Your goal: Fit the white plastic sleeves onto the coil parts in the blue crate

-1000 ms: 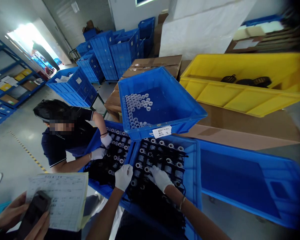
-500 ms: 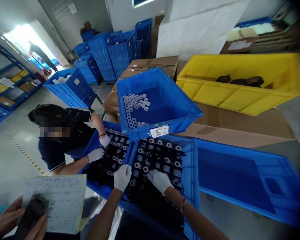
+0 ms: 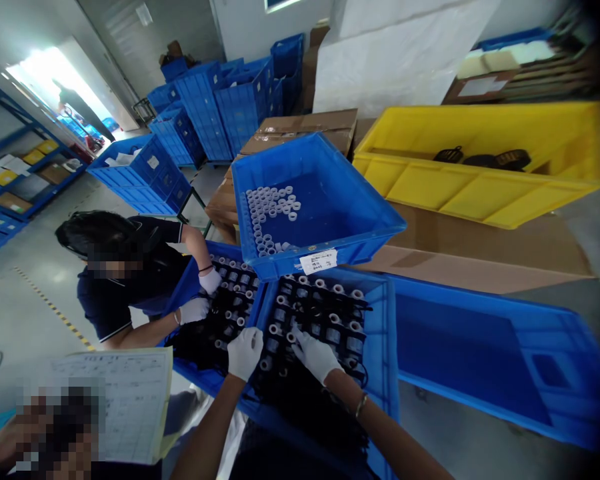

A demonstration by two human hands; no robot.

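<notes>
Both my hands wear white gloves and reach into a blue bin (image 3: 386, 347) packed with black wound parts (image 3: 330, 313) that have white round ends. My left hand (image 3: 245, 353) rests curled on the parts near the bin's left wall. My right hand (image 3: 316, 355) lies on the parts in the middle with its fingers spread. Whether either hand grips a part is hidden. A second blue bin (image 3: 340, 200) is stacked across the back and holds loose white rings (image 3: 273, 207).
A co-worker (image 3: 125, 267) at the left works with gloved hands in the neighbouring bin of the same parts. Someone's hands at the lower left hold a printed sheet (image 3: 130, 400). A yellow bin (image 3: 430, 187), cardboard boxes (image 3: 480, 260), a blue bin (image 3: 480, 360) and stacked blue crates (image 3: 220, 100) surround the spot.
My right hand has slid a little to the left and further over the parts, its fingers now more spread. My left hand has barely moved.
</notes>
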